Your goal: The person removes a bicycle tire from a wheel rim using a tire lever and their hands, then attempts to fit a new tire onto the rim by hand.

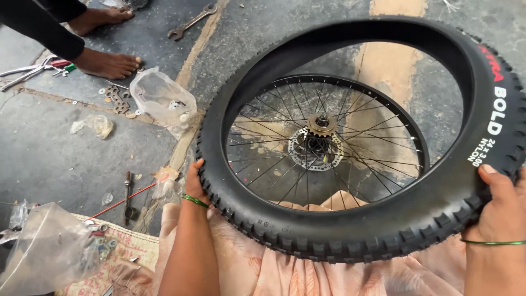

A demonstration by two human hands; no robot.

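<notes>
A wide black knobby bicycle tyre [350,230] rests across my lap, partly seated around a black spoked rim [405,131]. At the wheel's centre sit a small sprocket and a brake disc [318,143]. My left hand [194,183] grips the tyre's left edge, with a green bangle on the wrist. My right hand [501,211] holds the tyre's right side, thumb on the sidewall, also with a green bangle. The far part of the tyre stands lifted off the rim.
Another person's bare feet [107,61] stand at the upper left near pliers and a screwdriver. A spanner [192,23] lies on the stone floor. Clear plastic bags [161,98] with small parts, loose washers and a hand tool [129,197] lie to my left.
</notes>
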